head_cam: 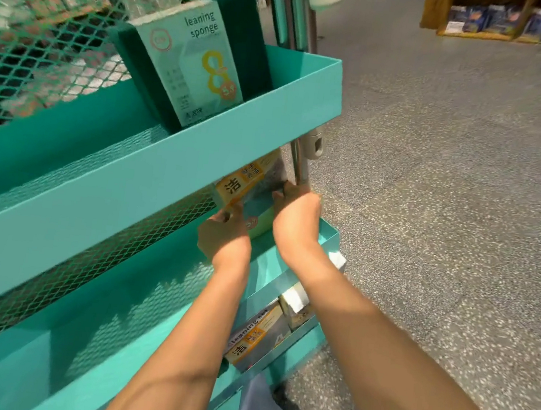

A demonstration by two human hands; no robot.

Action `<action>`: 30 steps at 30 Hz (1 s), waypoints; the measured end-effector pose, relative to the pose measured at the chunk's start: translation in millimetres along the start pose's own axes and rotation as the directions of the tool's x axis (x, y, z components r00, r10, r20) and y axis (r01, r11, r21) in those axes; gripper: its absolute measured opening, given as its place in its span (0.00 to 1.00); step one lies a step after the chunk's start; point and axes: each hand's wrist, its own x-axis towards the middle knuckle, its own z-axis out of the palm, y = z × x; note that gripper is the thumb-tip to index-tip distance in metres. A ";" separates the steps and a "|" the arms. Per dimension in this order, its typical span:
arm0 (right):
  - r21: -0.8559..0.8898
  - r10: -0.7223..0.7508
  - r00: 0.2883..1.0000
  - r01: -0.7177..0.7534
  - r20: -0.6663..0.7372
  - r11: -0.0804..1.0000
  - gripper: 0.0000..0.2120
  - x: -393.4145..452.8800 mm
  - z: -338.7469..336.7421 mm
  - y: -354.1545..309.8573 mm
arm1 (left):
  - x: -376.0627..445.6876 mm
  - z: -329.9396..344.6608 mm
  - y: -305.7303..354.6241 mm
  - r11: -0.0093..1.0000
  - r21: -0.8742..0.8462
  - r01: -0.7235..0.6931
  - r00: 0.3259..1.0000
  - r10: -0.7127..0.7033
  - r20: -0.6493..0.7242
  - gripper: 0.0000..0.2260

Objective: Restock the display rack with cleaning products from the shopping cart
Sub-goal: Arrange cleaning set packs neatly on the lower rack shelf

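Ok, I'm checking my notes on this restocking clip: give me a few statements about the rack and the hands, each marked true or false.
1. Both hands are on a pack in the middle shelf. True: the left hand and right hand hold the yellow-labelled pack under the top shelf.
2. The sponge box lies flat. False: it stands upright, tilted, in the top shelf.
3. The bottom shelf holds a cleaning set pack. True.
4. The rack is red. False: it is teal.
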 end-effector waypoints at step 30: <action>-0.949 -0.567 0.795 -0.034 -0.216 0.315 0.10 -290.9 -323.7 -130.6 | -310.9 -68.9 97.4 0.205 -0.050 -0.977 0.136 0.795 0.591 0.07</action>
